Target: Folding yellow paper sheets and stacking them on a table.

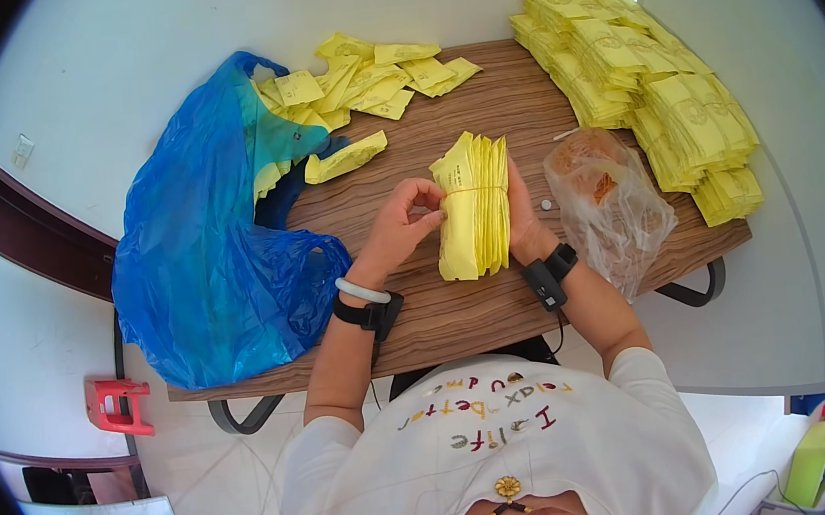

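A bundle of thin yellow packets [475, 226] stands on edge between my hands over the middle of the table, a thin rubber band [479, 188] around it. My right hand [525, 220] grips the bundle from its right side, its fingers mostly hidden behind the packets. On the other side, my left hand [407, 223] has its thumb and fingertips closed at the bundle's left edge, beside the band. To the right of my right hand lies a clear plastic bag [625, 225] with a tangled orange-brown mass [596, 166], which looks like rubber bands.
Stacked yellow bundles [641, 83] fill the table's right edge. At the left, a large blue plastic bag [203, 269] lies open towards loose yellow packets [364, 82]. One packet [347, 158] lies apart, nearer my left hand. A red stool [118, 405] stands on the floor.
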`<state>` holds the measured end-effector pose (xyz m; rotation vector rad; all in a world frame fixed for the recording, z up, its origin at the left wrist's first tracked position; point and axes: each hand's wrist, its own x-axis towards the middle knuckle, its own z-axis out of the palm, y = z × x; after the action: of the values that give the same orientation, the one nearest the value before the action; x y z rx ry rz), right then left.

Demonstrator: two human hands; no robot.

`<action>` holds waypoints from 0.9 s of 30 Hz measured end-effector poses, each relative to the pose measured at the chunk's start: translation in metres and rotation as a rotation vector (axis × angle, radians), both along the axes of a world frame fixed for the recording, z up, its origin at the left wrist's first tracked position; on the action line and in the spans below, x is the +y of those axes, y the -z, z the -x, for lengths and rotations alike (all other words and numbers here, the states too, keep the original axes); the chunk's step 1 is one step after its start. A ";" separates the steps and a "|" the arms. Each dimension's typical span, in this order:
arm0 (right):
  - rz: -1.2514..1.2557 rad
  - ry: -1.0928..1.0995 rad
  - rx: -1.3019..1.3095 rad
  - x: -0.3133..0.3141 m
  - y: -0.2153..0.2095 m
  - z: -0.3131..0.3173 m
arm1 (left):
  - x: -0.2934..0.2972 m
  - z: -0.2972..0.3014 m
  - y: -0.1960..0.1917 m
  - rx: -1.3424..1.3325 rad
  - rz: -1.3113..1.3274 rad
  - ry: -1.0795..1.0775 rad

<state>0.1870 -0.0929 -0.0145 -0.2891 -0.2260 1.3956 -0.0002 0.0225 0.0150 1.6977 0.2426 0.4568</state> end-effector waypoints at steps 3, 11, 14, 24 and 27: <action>0.026 -0.015 0.000 0.000 -0.001 0.002 | 0.000 -0.002 0.002 0.030 -0.169 -0.039; 0.018 0.009 -0.019 0.001 0.001 -0.001 | -0.009 -0.004 -0.012 0.037 -0.223 -0.107; 0.041 -0.009 -0.009 0.002 0.000 0.001 | -0.002 -0.006 -0.004 0.040 -0.265 -0.067; 0.066 0.083 -0.077 0.002 -0.004 -0.001 | 0.002 -0.007 0.013 0.069 0.080 -0.059; 0.068 0.141 -0.113 -0.001 -0.008 -0.001 | -0.019 -0.002 -0.007 0.183 -0.002 -0.078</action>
<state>0.1881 -0.0937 -0.0065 -0.4332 -0.2465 1.2499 0.0020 0.0038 0.0225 1.7385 0.4430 0.3589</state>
